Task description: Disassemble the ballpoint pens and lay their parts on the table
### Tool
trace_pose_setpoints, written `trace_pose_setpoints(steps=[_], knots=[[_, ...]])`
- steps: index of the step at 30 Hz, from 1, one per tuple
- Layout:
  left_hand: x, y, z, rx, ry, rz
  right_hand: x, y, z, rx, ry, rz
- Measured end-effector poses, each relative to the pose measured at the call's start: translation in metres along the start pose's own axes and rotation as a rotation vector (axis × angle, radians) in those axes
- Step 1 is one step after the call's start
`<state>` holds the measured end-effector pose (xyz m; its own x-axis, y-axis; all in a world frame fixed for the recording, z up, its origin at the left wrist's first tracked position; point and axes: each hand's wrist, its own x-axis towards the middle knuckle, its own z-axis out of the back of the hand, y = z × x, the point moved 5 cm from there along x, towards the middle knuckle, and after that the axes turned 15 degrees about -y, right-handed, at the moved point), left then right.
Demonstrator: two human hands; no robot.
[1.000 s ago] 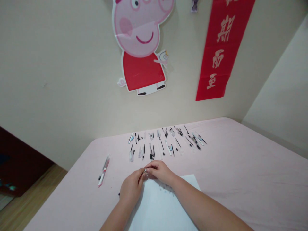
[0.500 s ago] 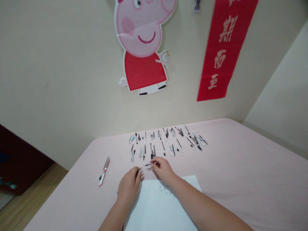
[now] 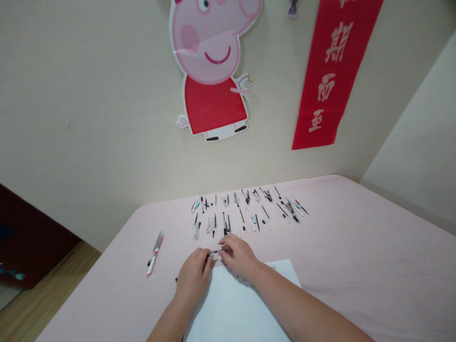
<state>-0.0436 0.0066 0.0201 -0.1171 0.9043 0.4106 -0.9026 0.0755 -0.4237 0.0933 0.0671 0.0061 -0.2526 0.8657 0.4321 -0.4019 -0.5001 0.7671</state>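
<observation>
My left hand [image 3: 194, 275] pinches a slim dark pen part between thumb and fingers; a small black end shows at the hand's left edge. Facing it, my right hand [image 3: 239, 256] grips a thin dark piece that looks like a pen refill [image 3: 215, 251]. The two pieces meet or nearly meet in the gap between the hands; their exact contact is too small to tell. Below lies white paper [image 3: 235, 313], partly under my right forearm, with small dark specks beside the wrist. Just beyond the fingers, taken-apart pens [image 3: 225, 223] lie on the pink cloth.
Two rows of black refills, caps and clear barrels [image 3: 251, 218] stretch across the far part of the pink-covered table [image 3: 356, 247]. Pens with red and white parts [image 3: 154, 259] lie at the left. Behind stands a wall with a cartoon pig cutout [image 3: 213, 102] and a red banner [image 3: 322, 104].
My hands have come closer together, bringing the pieces they hold end to end or nearly so. The right fingers have turned slightly, and the left hand has shifted a little to the right.
</observation>
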Motion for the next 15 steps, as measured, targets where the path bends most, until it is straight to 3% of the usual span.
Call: trace_pose_setpoints(steps=[6,11,15], knots=[[-0.0029,-0.0095,-0.0071,-0.145,0.086,-0.088,0.0002,0.011,0.0024,-0.023,0.036,0.095],[-0.0027,-0.0065,-0.0082,-0.221,0.042,-0.073,-0.0003,0.01,-0.0049,-0.062,0.085,0.176],[-0.0003,-0.0055,-0.005,-0.212,0.002,-0.065,0.0004,0.0083,-0.0057,0.021,0.077,0.13]])
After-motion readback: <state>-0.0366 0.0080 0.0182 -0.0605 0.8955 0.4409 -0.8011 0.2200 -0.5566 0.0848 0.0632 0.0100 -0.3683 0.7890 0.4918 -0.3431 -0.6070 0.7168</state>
